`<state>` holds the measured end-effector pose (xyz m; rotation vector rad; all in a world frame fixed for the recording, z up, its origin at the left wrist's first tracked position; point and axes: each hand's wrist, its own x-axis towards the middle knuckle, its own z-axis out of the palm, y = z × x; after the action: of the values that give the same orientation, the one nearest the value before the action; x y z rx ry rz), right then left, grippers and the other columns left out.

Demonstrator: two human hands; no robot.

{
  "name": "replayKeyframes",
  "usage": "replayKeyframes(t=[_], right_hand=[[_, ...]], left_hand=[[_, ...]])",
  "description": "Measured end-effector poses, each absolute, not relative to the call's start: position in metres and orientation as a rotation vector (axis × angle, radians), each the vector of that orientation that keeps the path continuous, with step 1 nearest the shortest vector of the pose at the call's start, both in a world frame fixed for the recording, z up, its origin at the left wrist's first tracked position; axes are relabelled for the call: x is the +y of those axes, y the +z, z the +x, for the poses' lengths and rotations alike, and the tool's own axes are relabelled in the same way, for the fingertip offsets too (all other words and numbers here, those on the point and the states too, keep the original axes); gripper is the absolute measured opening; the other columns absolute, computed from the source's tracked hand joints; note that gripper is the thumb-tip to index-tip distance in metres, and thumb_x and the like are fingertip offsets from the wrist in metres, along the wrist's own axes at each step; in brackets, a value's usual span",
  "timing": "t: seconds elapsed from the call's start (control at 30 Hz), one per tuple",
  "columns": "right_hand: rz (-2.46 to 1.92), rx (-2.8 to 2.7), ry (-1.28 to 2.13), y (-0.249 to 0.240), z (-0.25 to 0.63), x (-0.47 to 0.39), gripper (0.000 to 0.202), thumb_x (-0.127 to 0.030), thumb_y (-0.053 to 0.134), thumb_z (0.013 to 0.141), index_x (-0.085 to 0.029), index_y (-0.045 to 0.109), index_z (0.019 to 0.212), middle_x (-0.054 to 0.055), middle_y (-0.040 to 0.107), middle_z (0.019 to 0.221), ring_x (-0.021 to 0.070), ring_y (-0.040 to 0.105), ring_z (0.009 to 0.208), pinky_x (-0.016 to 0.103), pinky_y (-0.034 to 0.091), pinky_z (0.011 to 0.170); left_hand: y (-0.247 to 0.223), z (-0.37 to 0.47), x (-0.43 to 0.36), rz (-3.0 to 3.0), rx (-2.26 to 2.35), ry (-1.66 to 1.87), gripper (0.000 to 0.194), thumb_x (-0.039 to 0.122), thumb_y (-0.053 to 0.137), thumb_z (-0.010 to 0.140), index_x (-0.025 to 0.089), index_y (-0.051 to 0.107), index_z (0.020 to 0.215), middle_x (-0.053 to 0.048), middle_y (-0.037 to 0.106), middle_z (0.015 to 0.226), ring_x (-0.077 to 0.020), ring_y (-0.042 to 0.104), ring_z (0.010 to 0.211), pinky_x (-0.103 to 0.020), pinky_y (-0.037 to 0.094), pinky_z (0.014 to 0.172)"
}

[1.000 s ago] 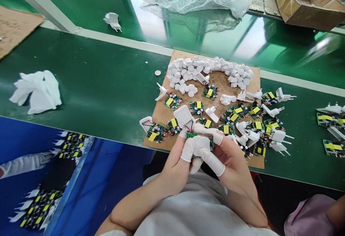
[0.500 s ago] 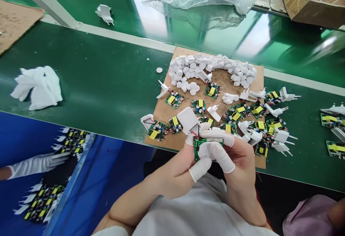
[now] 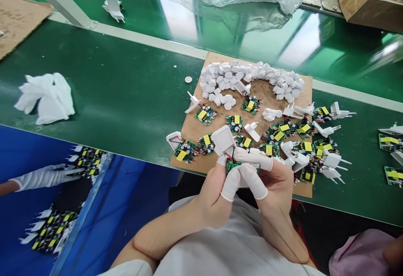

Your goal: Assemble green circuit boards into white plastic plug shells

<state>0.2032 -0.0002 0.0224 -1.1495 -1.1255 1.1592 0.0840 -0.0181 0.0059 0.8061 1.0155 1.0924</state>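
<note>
Both my hands wear white finger cots and grip one green circuit board [image 3: 233, 166] just over the near edge of the cardboard. My left hand [image 3: 217, 192] pinches its left side, and my right hand [image 3: 270, 179] holds the right side. The two thumbs meet on the board and cover much of it. Red and black wires run from the board to a white plug housing [image 3: 223, 140] tilted up beyond the fingers. Around them lie several circuit boards [image 3: 205, 114] with yellow-wrapped transformers, many wired to white plug housings.
Small white caps [image 3: 226, 78] are heaped along the back of the cardboard sheet [image 3: 189, 135]. White gloves [image 3: 50, 98] lie left on the green bench. At lower left, a co-worker's gloved hand [image 3: 47, 178] is over a blue surface with rows of boards. A carton [image 3: 371, 9] stands back right.
My thumbs have shifted closer together on the board, the left one more upright. The view has moved slightly. The co-worker's gloved hand has moved up a little toward the upper boards.
</note>
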Motion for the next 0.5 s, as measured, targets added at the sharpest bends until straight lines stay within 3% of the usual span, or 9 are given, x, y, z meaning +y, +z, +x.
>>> replayKeyframes(t=[0.1,0.3,0.4,0.5], right_hand=[[-1.158,-1.165,1.094,0.022,0.204,-0.003,0.012,-0.03,0.077,0.095,-0.027,0.087,0.099,0.007,0.086,0.093,0.0263,0.083,0.082,0.036,0.07,0.073],[-1.117,-1.387,1.063,0.027,0.211,-0.009,0.026,-0.033,0.061,0.105,-0.031,0.084,0.117,0.008,0.085,0.108,0.0273,0.082,0.098,0.042,0.068,0.09],[-1.127,-1.435,1.124,0.021,0.214,-0.01,0.034,-0.04,0.067,0.102,-0.028,0.078,0.131,0.011,0.083,0.119,0.0301,0.079,0.111,0.045,0.065,0.098],[-1.12,-1.4,1.212,0.014,0.217,-0.01,0.04,-0.038,0.076,0.096,-0.028,0.075,0.135,0.012,0.08,0.126,0.0316,0.075,0.12,0.046,0.062,0.106]], left_hand=[[0.001,0.086,-0.02,0.844,0.97,1.178,0.06,0.066,0.056,0.098,0.021,0.068,0.136,-0.013,0.078,0.112,-0.0338,0.069,0.119,-0.047,0.056,0.104],[0.003,0.088,-0.017,0.963,1.07,1.243,0.049,0.057,0.053,0.104,0.019,0.07,0.13,-0.011,0.08,0.112,-0.0274,0.073,0.107,-0.04,0.056,0.102],[0.01,0.089,-0.011,0.925,1.175,1.234,0.06,0.066,0.057,0.099,0.018,0.069,0.133,-0.01,0.081,0.102,-0.0263,0.074,0.094,-0.038,0.059,0.092],[0.014,0.09,-0.007,0.817,1.136,1.211,0.064,0.069,0.059,0.096,0.019,0.067,0.136,-0.01,0.081,0.105,-0.0252,0.074,0.095,-0.037,0.059,0.093]])
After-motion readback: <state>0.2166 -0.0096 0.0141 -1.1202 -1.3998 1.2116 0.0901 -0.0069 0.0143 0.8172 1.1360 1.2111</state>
